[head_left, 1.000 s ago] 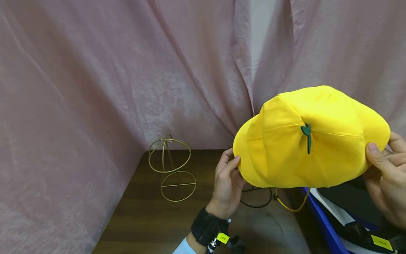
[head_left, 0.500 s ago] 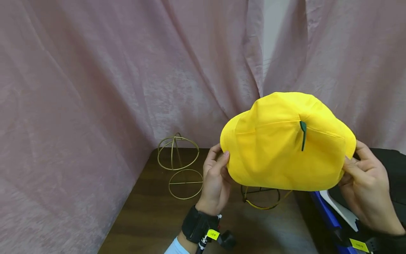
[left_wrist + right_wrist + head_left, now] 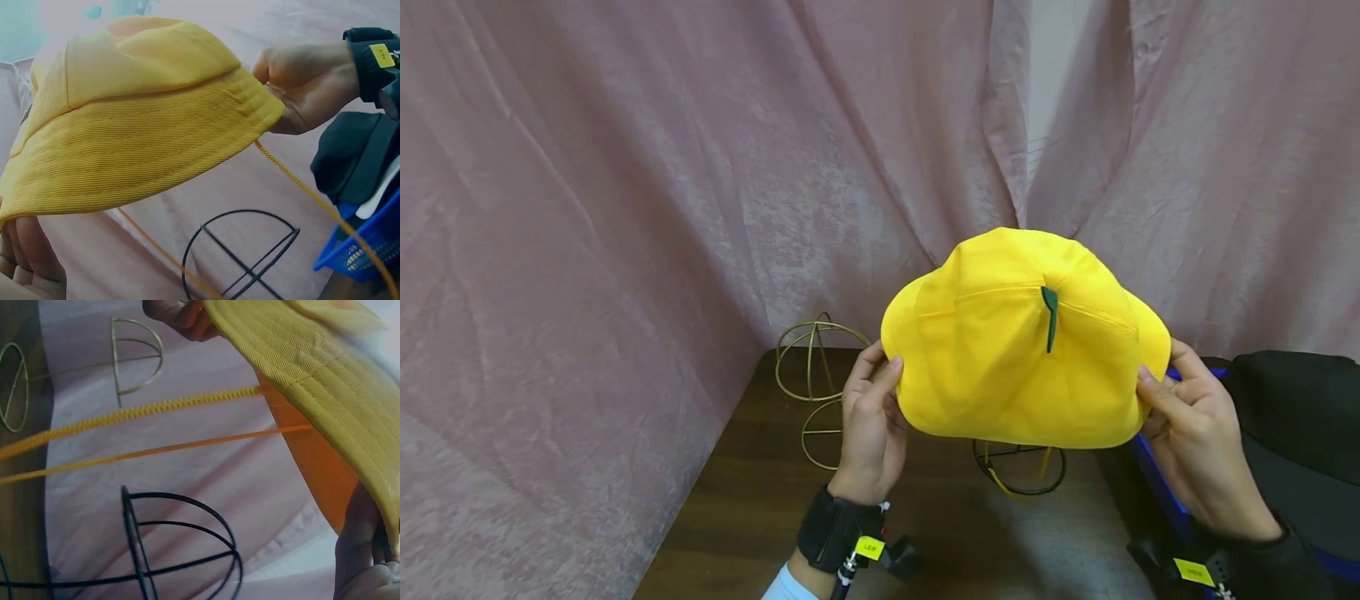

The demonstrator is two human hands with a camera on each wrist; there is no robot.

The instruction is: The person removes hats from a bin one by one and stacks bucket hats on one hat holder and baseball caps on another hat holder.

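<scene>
A yellow bucket hat (image 3: 1022, 367) with a small green stem on its crown is held up in the air between both hands. My left hand (image 3: 871, 421) pinches the brim at its left edge, and my right hand (image 3: 1187, 417) pinches the brim at the right. The hat (image 3: 137, 119) shows its ribbed brim in the left wrist view, with the right hand (image 3: 306, 81) gripping the far side. Yellow chin cords (image 3: 144, 431) hang from the hat (image 3: 319, 375). A black wire hat stand (image 3: 1018, 467) sits on the table directly below the hat.
A gold wire hat stand (image 3: 820, 371) stands at the back left of the dark wooden table (image 3: 752, 517). A blue basket (image 3: 1157, 492) with a black garment (image 3: 1300, 433) sits at the right. Pink curtains (image 3: 625, 208) hang behind and to the left.
Both hands have carried the yellow hat leftward and a little lower, from the right side to above the black wire stand. The hands have also come closer together.
</scene>
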